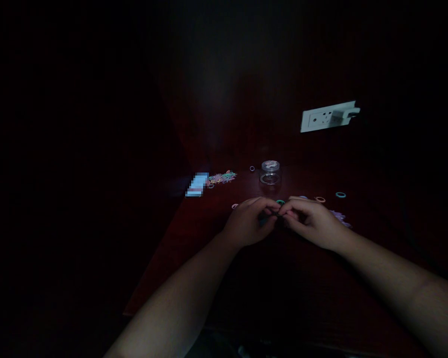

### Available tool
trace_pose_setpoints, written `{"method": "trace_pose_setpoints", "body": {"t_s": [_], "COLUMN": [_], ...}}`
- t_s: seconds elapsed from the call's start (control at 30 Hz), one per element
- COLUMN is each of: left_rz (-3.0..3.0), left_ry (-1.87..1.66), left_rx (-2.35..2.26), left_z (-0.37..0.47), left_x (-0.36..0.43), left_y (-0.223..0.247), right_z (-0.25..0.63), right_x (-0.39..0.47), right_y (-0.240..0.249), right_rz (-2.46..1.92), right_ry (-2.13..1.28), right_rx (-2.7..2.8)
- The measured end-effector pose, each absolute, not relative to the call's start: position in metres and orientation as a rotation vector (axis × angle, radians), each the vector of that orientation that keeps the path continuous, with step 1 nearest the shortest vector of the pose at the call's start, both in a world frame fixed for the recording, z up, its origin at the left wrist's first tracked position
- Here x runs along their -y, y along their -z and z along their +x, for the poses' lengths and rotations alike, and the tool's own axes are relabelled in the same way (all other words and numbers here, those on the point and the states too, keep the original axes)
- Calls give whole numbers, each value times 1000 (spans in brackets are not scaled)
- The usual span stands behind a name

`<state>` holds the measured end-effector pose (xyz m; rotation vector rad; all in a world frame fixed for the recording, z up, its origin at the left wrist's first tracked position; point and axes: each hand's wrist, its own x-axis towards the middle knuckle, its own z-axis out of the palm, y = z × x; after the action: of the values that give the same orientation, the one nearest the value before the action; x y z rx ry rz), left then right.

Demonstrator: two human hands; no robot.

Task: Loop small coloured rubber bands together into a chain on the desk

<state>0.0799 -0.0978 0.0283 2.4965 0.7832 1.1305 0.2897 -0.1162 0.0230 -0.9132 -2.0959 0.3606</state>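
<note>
Two bare forearms (171, 303) reach in from the bottom edge and the lower right, and they lead us to the centre of the frame, where the left hand (244, 223) and the right hand (317, 223) meet, fingertip to fingertip. Fingers curled on both sides, thumbs close to the forefingers; whether they grip anything between them, it's too dark to tell. Just beyond those tips, partly hidden, sits a small green ring-shaped band (280, 202). Behind the right hand, a heap of lilac bands (338, 217) peeks out, and above it to the right lie a peach ring (320, 199) and a teal ring (340, 195), well apart. Over on the left hand's far side, a pink ring (235, 206)! Up a little, a clear, round, lidded jar (271, 180) stands upright on the dark red tabletop (182, 238). Left of it, a multicoloured pile of bands (224, 177) lies beside a glowing, pixelated rectangle (197, 184). Upper right, a white socket plate (313, 120) carries a white plug (339, 117).
</note>
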Motion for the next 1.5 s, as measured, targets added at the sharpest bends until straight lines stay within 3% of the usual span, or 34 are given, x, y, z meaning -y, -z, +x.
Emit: {"method": "trace_pose_setpoints", "body": {"t_s": [0.43, 1.3, 1.5], "left_rz": [2459, 2554, 2539], "left_ry": [-1119, -1088, -938], "left_rx": [-776, -799, -799], "left_z": [80, 77, 45], "left_x": [98, 95, 78], "left_y": [-29, -31, -43], "right_z": [290, 291, 290], "right_x": [117, 116, 116], "right_y": [-18, -23, -24], "right_rz": [-961, -925, -952], "right_ry": [-548, -383, -375], "right_rx": [2010, 2103, 2096]}}
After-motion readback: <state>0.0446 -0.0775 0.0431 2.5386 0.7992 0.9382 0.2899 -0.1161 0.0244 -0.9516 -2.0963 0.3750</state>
